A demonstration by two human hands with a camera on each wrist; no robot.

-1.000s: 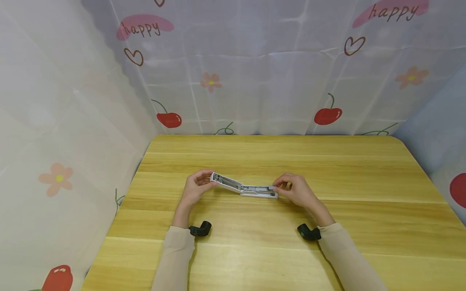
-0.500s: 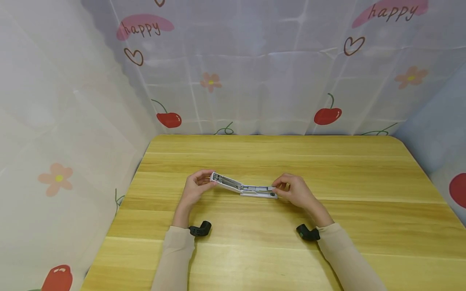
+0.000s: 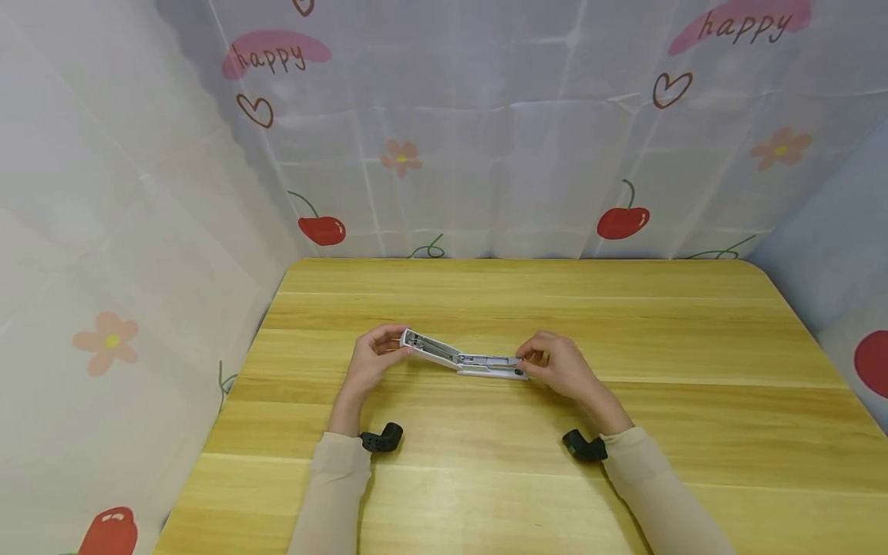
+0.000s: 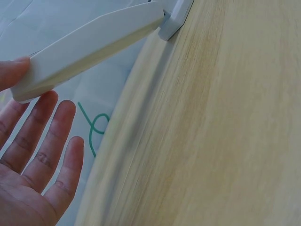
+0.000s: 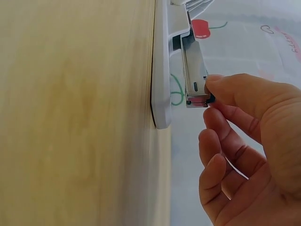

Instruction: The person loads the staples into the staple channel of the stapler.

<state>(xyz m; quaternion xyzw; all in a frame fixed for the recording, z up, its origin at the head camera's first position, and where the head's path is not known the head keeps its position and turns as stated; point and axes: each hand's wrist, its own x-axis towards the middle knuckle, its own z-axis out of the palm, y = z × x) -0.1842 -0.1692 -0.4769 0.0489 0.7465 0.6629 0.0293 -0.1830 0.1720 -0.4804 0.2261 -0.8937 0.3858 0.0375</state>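
A white stapler [image 3: 491, 374] stands swung wide, its base on the table and its cover [image 3: 433, 354] tilted up to the left. My left hand [image 3: 371, 361] pinches the free end of the cover between thumb and index finger; in the left wrist view the other fingers [image 4: 44, 157] are spread below it. At the base's right end, my right hand [image 3: 565, 368] pinches the tip of the metal staple magazine [image 5: 194, 66] with thumb and forefinger. In the right wrist view the magazine sits raised above the base, with a gap between them.
The wooden table [image 3: 486, 478] extends around the stapler on all sides. A patterned curtain [image 3: 486, 177] hangs along its back edge, another at the left. Black wrist cameras [image 3: 381, 438] are strapped by both sleeves.
My right hand has shifted very slightly left at the magazine's tip. The left hand and the tilted cover hold their place.
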